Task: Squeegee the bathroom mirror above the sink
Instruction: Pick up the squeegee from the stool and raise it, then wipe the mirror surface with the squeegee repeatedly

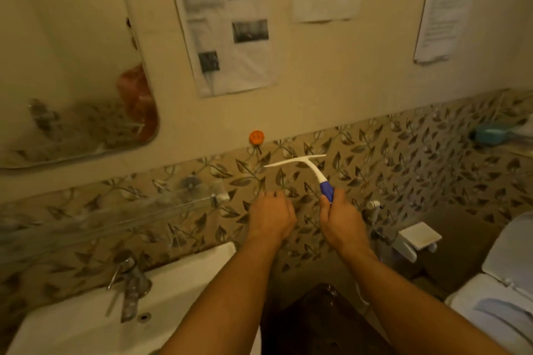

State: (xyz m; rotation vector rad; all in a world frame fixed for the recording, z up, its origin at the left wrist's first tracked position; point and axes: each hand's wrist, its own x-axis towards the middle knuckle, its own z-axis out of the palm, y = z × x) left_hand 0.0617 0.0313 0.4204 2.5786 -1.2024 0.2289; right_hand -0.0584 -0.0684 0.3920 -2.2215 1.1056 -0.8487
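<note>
My right hand (339,217) grips the blue handle of a white squeegee (300,163), whose blade points up and left in front of the leaf-patterned tiles. My left hand (271,216) hovers just left of it with fingers loosely curled, holding nothing. The mirror (66,66) hangs on the wall at the upper left, well away from the squeegee blade. Below it are a glass shelf (115,216) and the white sink (173,291) with a metal tap (129,282).
Paper sheets (227,23) are taped to the wall above my hands. An orange hook (256,137) sits on the wall. A white soap dish (419,235) and a toilet (499,291) stand at the right. A teal brush (490,132) lies on a shelf far right.
</note>
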